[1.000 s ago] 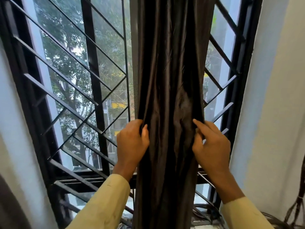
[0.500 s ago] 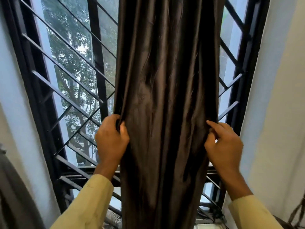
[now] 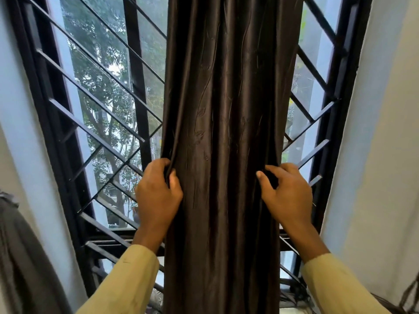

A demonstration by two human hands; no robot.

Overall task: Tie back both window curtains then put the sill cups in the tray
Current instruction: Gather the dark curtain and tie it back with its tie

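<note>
A dark brown satin curtain hangs bunched in front of the middle of the window and runs from the top edge to the bottom edge of the view. My left hand grips its left edge, with folds of cloth pinched between thumb and fingers. My right hand grips its right edge at about the same height. No cups, sill or tray show.
A black window frame with a diagonal metal grille stands behind the curtain, with trees beyond the glass. White walls flank the window. Grey cloth hangs at the lower left. Dark cables lie at the lower right.
Both hands moved apart and spread the bunched curtain wider, then the right hand shifted slightly inward and took a fuller grip on the right edge. The view tilted a little.
</note>
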